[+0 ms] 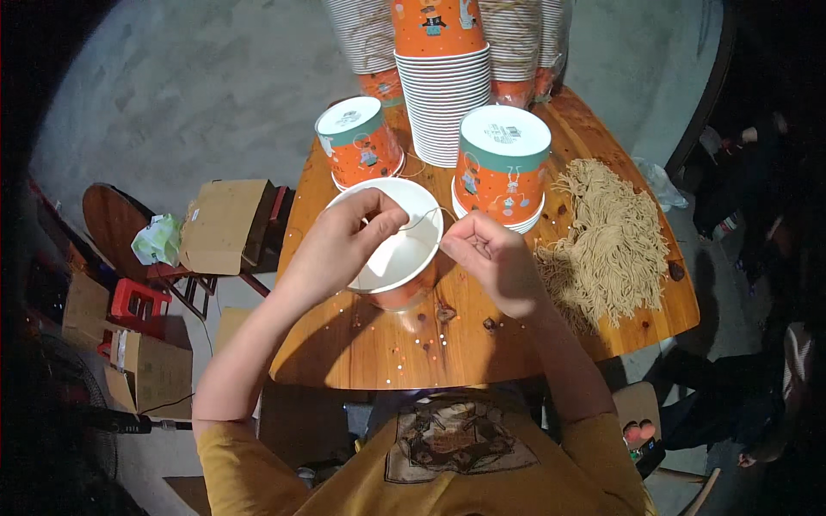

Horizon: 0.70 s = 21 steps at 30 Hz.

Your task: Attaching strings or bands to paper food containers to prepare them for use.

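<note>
Upright on the wooden table (344, 370) stands an open paper bucket (404, 297), white inside and orange outside. Over its rim, my left hand (354, 232) is closed in a pinch on a thin tan cord (422, 222). My right hand (497, 262), just right of the bucket, pinches the cord too, its fingertips partly hiding it. The cord bows loosely between both hands above the opening. To the right of my right hand lies a heap of tan cords (611, 249).
Two upside-down orange and green buckets, a smaller one (361, 142) and a larger one (503, 168), stand behind. A tall nested stack (443, 103) rises between them, with wrapped stacks further back. Cardboard boxes (228, 228) and a red stool (138, 305) are at the left.
</note>
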Each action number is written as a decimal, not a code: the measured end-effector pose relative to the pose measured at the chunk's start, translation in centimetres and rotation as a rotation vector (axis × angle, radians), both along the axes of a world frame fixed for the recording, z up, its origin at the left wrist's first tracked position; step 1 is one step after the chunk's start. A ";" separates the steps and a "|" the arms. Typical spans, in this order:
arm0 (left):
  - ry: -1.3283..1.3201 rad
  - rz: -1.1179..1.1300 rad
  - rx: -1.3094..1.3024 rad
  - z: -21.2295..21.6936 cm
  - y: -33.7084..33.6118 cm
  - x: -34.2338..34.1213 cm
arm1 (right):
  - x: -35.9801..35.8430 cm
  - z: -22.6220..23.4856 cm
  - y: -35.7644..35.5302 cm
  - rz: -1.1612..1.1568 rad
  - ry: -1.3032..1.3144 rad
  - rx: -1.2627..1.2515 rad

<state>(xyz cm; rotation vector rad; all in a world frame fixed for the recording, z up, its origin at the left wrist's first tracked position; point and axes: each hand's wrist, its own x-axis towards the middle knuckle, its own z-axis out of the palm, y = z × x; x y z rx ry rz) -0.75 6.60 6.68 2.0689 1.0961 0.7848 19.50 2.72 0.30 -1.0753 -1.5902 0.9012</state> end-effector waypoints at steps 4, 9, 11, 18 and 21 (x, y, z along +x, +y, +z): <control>0.084 -0.067 -0.473 1.9 -0.4 1.4 | 0.1 1.0 -0.8 0.011 -0.039 0.041; -0.010 -0.244 -0.823 1.4 0.2 0.9 | 0.3 1.1 -0.8 -0.018 -0.162 0.224; -0.031 -0.210 -0.846 0.8 0.3 0.7 | 0.3 1.3 -1.1 -0.014 -0.163 0.191; 0.003 -0.244 -0.631 0.2 -0.6 1.4 | 0.7 0.0 -0.5 0.138 0.017 -0.036; -0.020 -0.224 -0.388 -0.3 -1.7 1.8 | 0.7 0.0 -0.6 0.147 0.109 -0.093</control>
